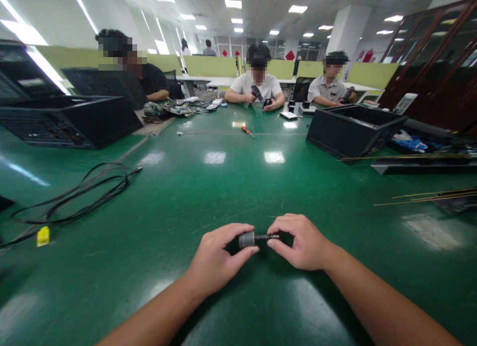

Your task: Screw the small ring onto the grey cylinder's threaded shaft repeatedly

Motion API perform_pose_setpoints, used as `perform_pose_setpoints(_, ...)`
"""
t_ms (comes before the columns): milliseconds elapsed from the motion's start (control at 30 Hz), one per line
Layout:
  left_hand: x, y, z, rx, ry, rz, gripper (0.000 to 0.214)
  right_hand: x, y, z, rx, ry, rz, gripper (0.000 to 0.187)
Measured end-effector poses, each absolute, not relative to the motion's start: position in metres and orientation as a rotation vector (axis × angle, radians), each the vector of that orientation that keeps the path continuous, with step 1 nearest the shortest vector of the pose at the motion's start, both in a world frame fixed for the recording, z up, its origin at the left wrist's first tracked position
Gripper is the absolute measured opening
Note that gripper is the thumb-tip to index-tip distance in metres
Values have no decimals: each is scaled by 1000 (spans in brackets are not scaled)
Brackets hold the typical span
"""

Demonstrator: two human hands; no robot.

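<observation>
A small chuck-like metal piece [247, 239] lies level between my two hands, just above the green tabletop. It has a thick grey cylinder at the left and a thin dark shaft with a ridged, spiral-looking tip at the right. Thumb and fingers of my left hand [218, 256] close round the grey cylinder. My right hand [303, 241] pinches the thin shaft near its tip, the other fingers curled behind. Whether the shaft is a separate bit or part of the cylinder, I cannot tell.
The green table [179, 187] carries a looped black cable [93, 192] with a yellow tag [42, 236], an orange screwdriver [246, 130], black computer cases left [74, 122] and right [346, 132], and thin brass-coloured rods [413, 199]. Three people sit across it; one holds a power drill [256, 92].
</observation>
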State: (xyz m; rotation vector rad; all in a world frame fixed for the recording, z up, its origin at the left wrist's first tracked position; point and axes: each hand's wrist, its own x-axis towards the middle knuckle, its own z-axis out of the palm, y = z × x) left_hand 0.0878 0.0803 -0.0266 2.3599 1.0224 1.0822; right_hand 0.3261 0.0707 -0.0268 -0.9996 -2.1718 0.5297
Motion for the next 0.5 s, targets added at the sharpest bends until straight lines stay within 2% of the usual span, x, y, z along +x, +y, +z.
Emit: perform_pose_setpoints(500, 87, 81, -28, 2365, 1021, 1093, 33, 327, 71, -26, -1005, -2162, 507, 5)
